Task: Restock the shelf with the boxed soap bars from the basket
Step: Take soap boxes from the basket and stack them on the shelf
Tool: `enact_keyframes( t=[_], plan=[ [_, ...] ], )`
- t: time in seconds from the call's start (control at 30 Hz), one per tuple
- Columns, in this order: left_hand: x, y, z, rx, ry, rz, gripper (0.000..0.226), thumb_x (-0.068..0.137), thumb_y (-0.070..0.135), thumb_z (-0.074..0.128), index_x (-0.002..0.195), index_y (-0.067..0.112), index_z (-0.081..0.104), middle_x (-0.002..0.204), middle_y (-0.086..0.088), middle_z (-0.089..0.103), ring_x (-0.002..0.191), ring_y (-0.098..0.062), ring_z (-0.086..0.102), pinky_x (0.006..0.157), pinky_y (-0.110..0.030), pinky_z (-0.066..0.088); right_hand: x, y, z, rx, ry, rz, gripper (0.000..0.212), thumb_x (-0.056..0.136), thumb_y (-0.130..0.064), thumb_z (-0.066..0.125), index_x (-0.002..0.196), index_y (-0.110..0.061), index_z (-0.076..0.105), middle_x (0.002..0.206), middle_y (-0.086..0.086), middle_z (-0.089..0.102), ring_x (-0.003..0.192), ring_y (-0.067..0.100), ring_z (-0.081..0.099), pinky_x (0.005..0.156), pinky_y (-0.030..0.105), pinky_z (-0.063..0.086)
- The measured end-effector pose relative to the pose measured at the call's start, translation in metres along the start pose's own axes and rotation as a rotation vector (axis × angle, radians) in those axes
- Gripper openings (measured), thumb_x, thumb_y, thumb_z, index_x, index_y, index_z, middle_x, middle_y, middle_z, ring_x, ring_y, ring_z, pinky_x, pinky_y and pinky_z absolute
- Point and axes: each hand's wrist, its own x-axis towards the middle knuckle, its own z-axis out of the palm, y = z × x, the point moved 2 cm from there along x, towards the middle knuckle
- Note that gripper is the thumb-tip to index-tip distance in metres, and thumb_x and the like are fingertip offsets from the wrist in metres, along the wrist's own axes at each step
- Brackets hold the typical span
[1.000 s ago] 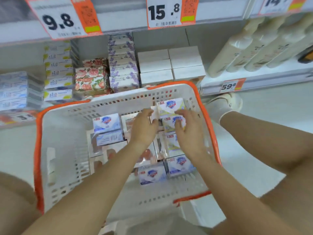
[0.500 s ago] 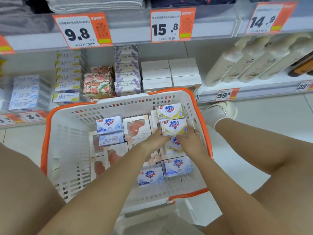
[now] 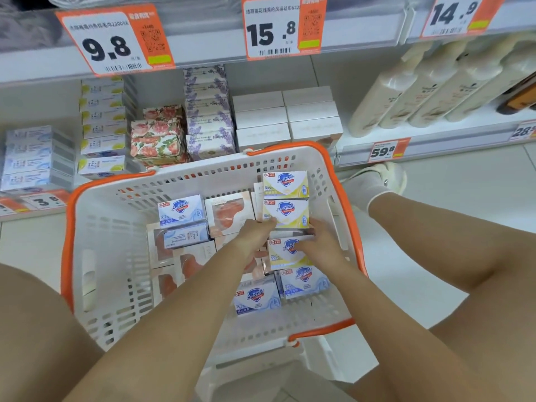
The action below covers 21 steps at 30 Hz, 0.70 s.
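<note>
Both hands are down in the white basket [image 3: 95,256] w/ the orange rim, which sits in front of the shelf [image 3: 435,137]. Left hand [image 3: 255,232] curls round the near left corner of a yellow Safeguard soap box [image 3: 287,213]; right hand [image 3: 319,245] has fingers at that box's near right edge and lying over a second yellow box [image 3: 282,256] just below (firm grip there: can't tell). Another yellow box [image 3: 285,184] sits just behind. Blue Safeguard boxes [image 3: 181,210] and peach-window soap boxes [image 3: 229,211] lie around them. Shelf behind holds floral soap boxes [image 3: 156,137], lavender ones, plain white ones.
</note>
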Motion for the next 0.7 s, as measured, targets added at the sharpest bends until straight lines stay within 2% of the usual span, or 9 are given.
enact_keyframes(
  t=[0.1,0.17,0.27,0.37,0.43,0.5,0.57,0.63,0.7],
  plan=[
    [-0.003,-0.003,-0.001,-0.059,-0.008,-0.006,0.026,0.098,0.035,0.049,0.103,0.011,0.057,0.087,0.0,0.059,0.074,-0.015,0.059,0.068,-0.031,0.051,0.002,0.0,-0.001,-0.016,-0.012,-0.004,0.071,0.06,-0.02,0.074,0.127,-0.025,0.05,0.115,-0.006,0.064,0.105,0.021,0.063,0.08,0.042,0.057],
    [-0.005,-0.007,-0.005,-0.127,-0.018,-0.041,0.02,0.098,0.032,0.049,0.094,0.013,0.055,0.085,-0.001,0.056,0.076,-0.017,0.059,0.078,-0.036,0.054,-0.003,0.001,0.001,-0.199,-0.06,-0.036,0.078,0.066,-0.021,0.081,0.133,-0.025,0.041,0.118,-0.004,0.057,0.109,0.021,0.058,0.081,0.033,0.052],
    [-0.008,-0.016,-0.017,-0.292,-0.023,-0.086,0.02,0.096,0.028,0.054,0.105,0.011,0.054,0.095,-0.005,0.055,0.093,-0.026,0.061,0.09,-0.041,0.052,-0.013,0.012,0.007,-0.625,-0.076,-0.132,0.095,0.061,-0.028,0.085,0.138,-0.025,0.029,0.132,0.004,0.044,0.122,0.026,0.048,0.091,0.035,0.047],
    [-0.011,-0.025,-0.035,-0.402,0.006,-0.067,0.026,0.097,0.02,0.053,0.12,0.008,0.051,0.105,-0.006,0.053,0.106,-0.027,0.057,0.09,-0.039,0.049,-0.019,0.018,0.007,-0.894,0.0,-0.251,0.079,0.07,-0.031,0.078,0.134,-0.023,0.031,0.137,0.005,0.039,0.122,0.026,0.045,0.093,0.035,0.044],
    [-0.016,-0.029,-0.05,-0.463,0.025,-0.04,0.031,0.097,0.016,0.053,0.127,0.006,0.05,0.112,-0.008,0.053,0.114,-0.028,0.056,0.094,-0.038,0.046,-0.019,0.014,0.005,-0.946,0.008,-0.285,0.077,0.071,-0.038,0.075,0.132,-0.018,0.033,0.134,0.005,0.043,0.119,0.024,0.046,0.092,0.032,0.042],
    [-0.021,-0.031,-0.068,-0.498,0.048,-0.006,0.031,0.096,0.017,0.055,0.125,0.008,0.052,0.115,-0.009,0.057,0.113,-0.026,0.057,0.098,-0.036,0.042,-0.022,0.004,0.003,-0.882,-0.012,-0.28,0.077,0.07,-0.043,0.076,0.13,-0.018,0.035,0.126,0.005,0.052,0.113,0.023,0.053,0.085,0.03,0.044],
    [-0.026,-0.03,-0.086,-0.543,0.046,0.062,0.023,0.097,0.014,0.053,0.119,0.008,0.055,0.111,-0.009,0.06,0.109,-0.024,0.057,0.097,-0.036,0.043,-0.026,-0.007,0.001,-0.69,-0.026,-0.259,0.074,0.067,-0.043,0.079,0.125,-0.02,0.04,0.114,0.003,0.061,0.1,0.022,0.061,0.071,0.028,0.046],
    [-0.037,-0.024,-0.104,-0.567,0.032,0.138,0.009,0.097,0.012,0.05,0.101,0.01,0.058,0.098,-0.007,0.063,0.101,-0.022,0.06,0.09,-0.034,0.046,-0.036,-0.022,0.001,-0.361,-0.052,-0.261,0.068,0.065,-0.038,0.084,0.118,-0.024,0.045,0.104,-0.007,0.064,0.09,0.015,0.063,0.066,0.027,0.051],
    [-0.05,-0.015,-0.12,-0.583,0.038,0.206,0.009,0.098,0.014,0.049,0.095,0.011,0.058,0.098,-0.007,0.063,0.095,-0.02,0.061,0.085,-0.032,0.048,-0.046,-0.037,0.003,0.021,-0.116,-0.281,0.06,0.066,-0.03,0.086,0.114,-0.03,0.05,0.099,-0.017,0.066,0.088,0.007,0.066,0.07,0.03,0.058]
  ],
)
